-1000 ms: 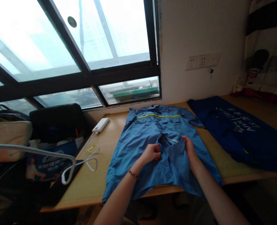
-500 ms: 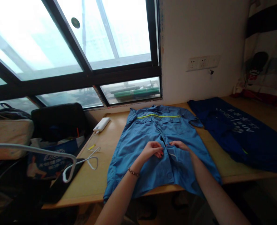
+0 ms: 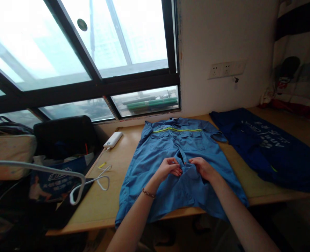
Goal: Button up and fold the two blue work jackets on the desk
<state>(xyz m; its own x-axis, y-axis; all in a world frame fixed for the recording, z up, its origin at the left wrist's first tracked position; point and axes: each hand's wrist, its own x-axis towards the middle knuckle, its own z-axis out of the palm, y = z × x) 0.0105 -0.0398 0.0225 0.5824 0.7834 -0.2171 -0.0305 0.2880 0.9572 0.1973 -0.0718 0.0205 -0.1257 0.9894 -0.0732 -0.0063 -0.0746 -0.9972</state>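
Note:
A blue short-sleeved work shirt (image 3: 144, 171) with a yellow stripe across its chest lies face up on the wooden table (image 3: 97, 206), collar toward the wall. Its hem reaches over the front edge. My left hand (image 3: 169, 167) is closed on the front opening's left edge, fingers curled into the fabric. On the opposite edge, my right hand (image 3: 200, 166) pinches the cloth and lifts it a little. Between the two hands the front gapes in a dark slit. Whether a button sits under the fingertips I cannot make out.
A dark blue garment with white print (image 3: 275, 150) lies on the right. At left are a white power bank (image 3: 113, 140) with a white cable (image 3: 102, 178), a black bag (image 3: 65, 136) and a blue printed bag (image 3: 57, 182). The window and wall sockets (image 3: 225, 69) are behind.
My right hand has shifted slightly and raised the right front edge, so the cloth there bunches up. My left hand stays nearly in place. The slit between them has changed shape.

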